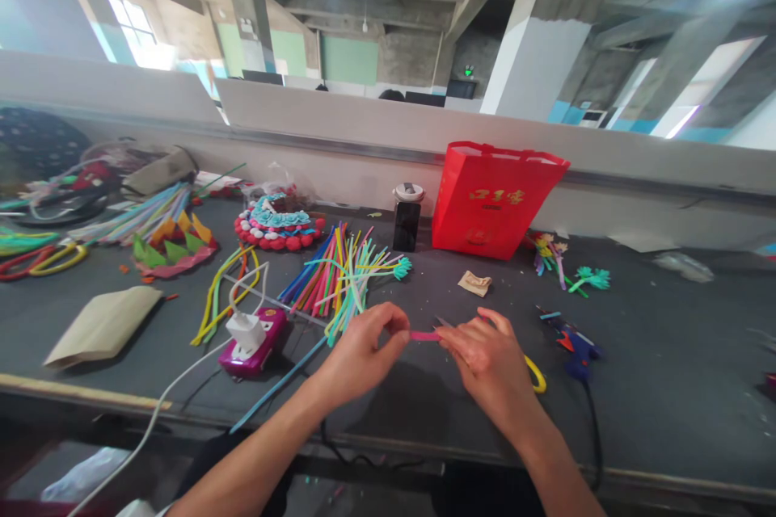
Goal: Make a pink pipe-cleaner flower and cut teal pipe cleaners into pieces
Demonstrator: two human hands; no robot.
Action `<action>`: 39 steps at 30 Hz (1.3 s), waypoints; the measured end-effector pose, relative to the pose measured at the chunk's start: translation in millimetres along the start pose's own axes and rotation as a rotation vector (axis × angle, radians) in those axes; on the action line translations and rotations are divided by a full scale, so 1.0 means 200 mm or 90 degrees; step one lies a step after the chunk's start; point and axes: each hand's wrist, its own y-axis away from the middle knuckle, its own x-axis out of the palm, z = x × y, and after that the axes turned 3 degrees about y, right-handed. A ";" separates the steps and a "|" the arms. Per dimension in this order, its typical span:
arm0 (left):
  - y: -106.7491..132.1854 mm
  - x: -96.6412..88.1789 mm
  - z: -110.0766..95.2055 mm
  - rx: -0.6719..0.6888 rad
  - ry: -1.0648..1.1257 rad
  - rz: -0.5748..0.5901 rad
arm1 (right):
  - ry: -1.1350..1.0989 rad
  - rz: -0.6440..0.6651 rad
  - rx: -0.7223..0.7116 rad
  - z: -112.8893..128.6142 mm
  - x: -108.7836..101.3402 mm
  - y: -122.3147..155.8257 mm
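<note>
Pinching the pink strip (423, 336) between left hand (371, 342) and right hand (485, 353), slightly apart above the bench (672, 347), presumably to hold it straight; hard to tell whether gripping that yellow handle (537, 374) beside the right hand; glimpsing the glue gun (580, 350) nearby, probably for easy reach.

What our grip hides
The left hand (374, 343) and right hand (482, 354) cover both ends of the pink strip (423, 336); behind the right we lose most of the scissors (538, 376); beyond the grip, small lettering (476, 241) on the red bag (506, 222) blurs
</note>
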 end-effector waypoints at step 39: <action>0.04 0.23 -0.01 -0.346 0.648 -0.099 | -0.499 -0.047 0.345 0.18 0.12 -0.07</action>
